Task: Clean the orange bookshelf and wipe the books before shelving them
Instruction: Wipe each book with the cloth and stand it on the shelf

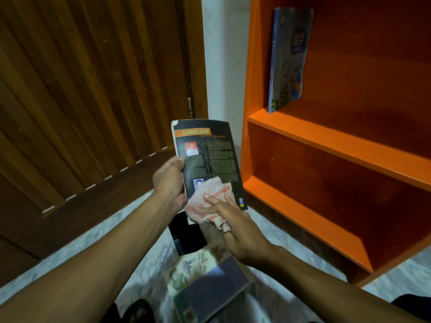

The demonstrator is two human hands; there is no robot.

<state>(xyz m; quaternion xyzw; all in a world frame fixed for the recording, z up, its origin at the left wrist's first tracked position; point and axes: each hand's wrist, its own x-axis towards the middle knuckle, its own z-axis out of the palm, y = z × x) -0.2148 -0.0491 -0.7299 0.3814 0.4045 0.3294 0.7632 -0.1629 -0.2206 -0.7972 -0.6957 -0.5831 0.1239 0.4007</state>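
Note:
My left hand (169, 180) grips the left edge of a black book (210, 155) with an orange title band, held upright with its back cover towards me. My right hand (240, 231) presses a pale cloth with red marks (210, 199) against the lower part of that cover. The orange bookshelf (326, 141) stands at the right with its shelves open. One blue illustrated book (288, 59) leans upright at the left end of the upper shelf.
Several books lie in a pile (205, 280) on the pale floor below my hands, with a dark one (189, 236) behind them. A brown wooden door (93, 101) fills the left side. A white wall strip (224, 61) separates the door from the shelf.

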